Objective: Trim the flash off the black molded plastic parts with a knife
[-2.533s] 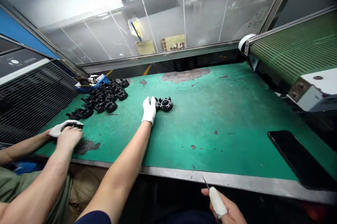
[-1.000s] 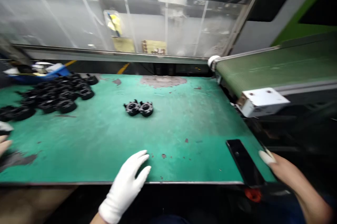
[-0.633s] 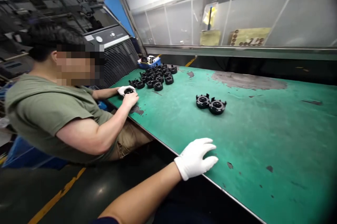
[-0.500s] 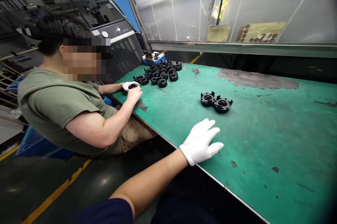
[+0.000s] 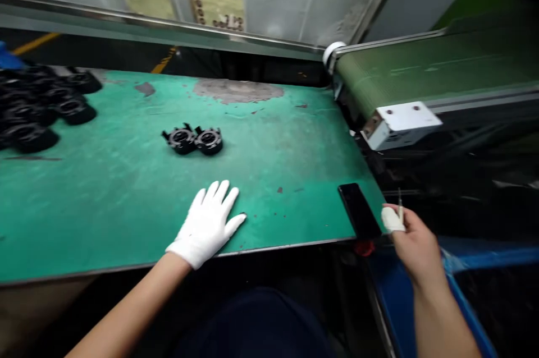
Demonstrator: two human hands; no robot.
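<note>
My left hand (image 5: pixel 208 224), in a white glove, lies on the green tabletop near its front edge with fingers spread. Beyond its fingertips, two round black plastic parts (image 5: pixel 181 139) with upright tabs sit side by side, touching. At the table's right corner is my right hand (image 5: pixel 415 240), bare but for a white cover on the thumb. It pinches a slim pale tool with a thin pointed tip (image 5: pixel 400 209); its exact kind is too blurred to make out. A black smartphone (image 5: pixel 359 209) lies flat just left of that hand.
Several more black round parts (image 5: pixel 29 136) are grouped at the left of the green table (image 5: pixel 269 201). A conveyor belt (image 5: pixel 421 77) with a white box (image 5: pixel 402 125) on its side runs off to the right. Below my right forearm stands a blue bin (image 5: pixel 400 296).
My view has swung right; the co-worker is out of sight, and my right hand, the phone and the conveyor have come into view. The left hand stays spread near the table edge.
</note>
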